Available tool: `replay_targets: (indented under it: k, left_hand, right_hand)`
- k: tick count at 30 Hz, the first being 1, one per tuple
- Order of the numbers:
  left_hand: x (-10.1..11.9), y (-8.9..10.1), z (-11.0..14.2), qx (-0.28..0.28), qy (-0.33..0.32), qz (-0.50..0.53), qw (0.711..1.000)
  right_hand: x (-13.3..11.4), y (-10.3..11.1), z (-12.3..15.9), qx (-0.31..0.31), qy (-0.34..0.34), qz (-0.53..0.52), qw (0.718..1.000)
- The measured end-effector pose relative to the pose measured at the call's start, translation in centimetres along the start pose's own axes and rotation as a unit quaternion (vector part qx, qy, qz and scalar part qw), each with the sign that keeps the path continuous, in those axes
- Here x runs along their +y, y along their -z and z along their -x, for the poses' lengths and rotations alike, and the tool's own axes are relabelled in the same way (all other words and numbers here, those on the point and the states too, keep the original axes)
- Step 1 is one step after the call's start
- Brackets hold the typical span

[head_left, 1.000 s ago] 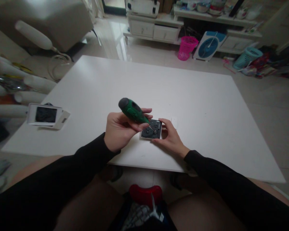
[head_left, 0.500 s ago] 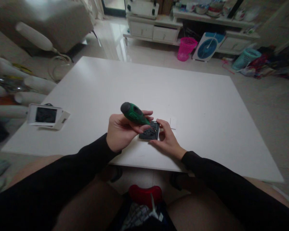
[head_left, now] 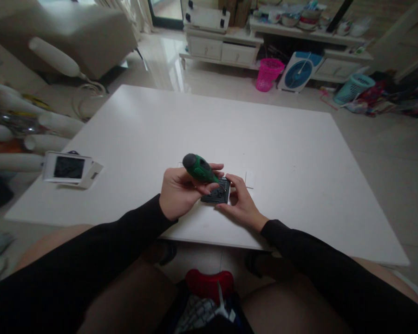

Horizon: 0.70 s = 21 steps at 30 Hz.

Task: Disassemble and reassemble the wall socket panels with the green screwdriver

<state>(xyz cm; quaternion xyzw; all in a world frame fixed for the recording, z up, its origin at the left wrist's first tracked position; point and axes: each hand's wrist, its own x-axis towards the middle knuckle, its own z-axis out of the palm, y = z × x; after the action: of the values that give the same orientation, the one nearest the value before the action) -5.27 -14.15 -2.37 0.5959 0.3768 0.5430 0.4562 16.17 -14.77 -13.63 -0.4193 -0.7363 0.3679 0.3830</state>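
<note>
"glossy tiled floor all round. what stands on it, biggest first?"

"white table, right in the middle. treat its top as the dial, with the person seated at six. off beyond ten there's a sofa, and at twelve a white cabinet."

"and the smaller stuff?"

"a blue and white fan on the floor past half past one, then a pink basket just beside it, around one. on the table, out at nine, a white frame with a dark middle overlaps another white piece."

"what about the hands?"

"both near the table's six o'clock edge. the left hand has its thumb and fingers curled round a green screwdriver. its handle leans back toward ten, its thin shaft pointing down toward four."

"pointing at what?"

"a black square plate, close to six on the table. the right hand is spread only as wide as that: thumb at the near edge, fingertips at the corner by one, pinching it between them."

"is the tip in a screw?"

"can't tell, too small and blurred."
</note>
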Motion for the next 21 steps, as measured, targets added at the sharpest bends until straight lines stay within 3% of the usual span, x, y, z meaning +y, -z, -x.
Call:
replay_targets:
  k: [11,21]
  left_hand:
    - [-0.59,-0.15,0.14,-0.009,-0.021,-0.005,1.000]
    - [-0.67,-0.19,0.52,-0.032,0.014,0.011,0.999]
  right_hand:
    - [-0.27,0.05,-0.06,-0.004,0.001,-0.018,1.000]
    - [-0.04,-0.05,-0.01,-0.001,0.000,-0.004,1.000]
